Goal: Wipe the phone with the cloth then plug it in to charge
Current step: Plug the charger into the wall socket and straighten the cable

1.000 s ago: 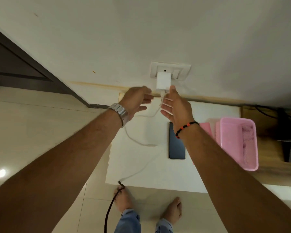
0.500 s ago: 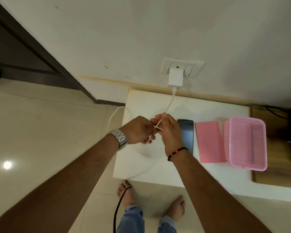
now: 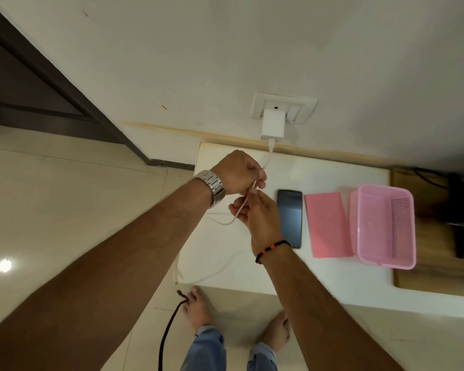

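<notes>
A dark phone (image 3: 289, 218) lies screen up on the white table (image 3: 332, 277), with a folded pink cloth (image 3: 327, 226) flat beside it on the right. A white charger (image 3: 272, 124) sits in the wall socket (image 3: 300, 108) above the table. Its white cable (image 3: 223, 266) runs down through both hands, loops over the table and hangs off the front left corner. My left hand (image 3: 239, 172) pinches the cable near the charger. My right hand (image 3: 257, 210) grips the same cable just below, left of the phone.
A pink plastic basket (image 3: 383, 226) stands right of the cloth, half over a wooden surface (image 3: 434, 258). A dark cord (image 3: 172, 325) lies on the tiled floor by my bare feet (image 3: 198, 309). A dark door frame (image 3: 65, 76) runs along the left.
Both hands came down from the charger at the socket onto the cable over the table. They have since drawn apart along it, the left one higher. The view shifted left.
</notes>
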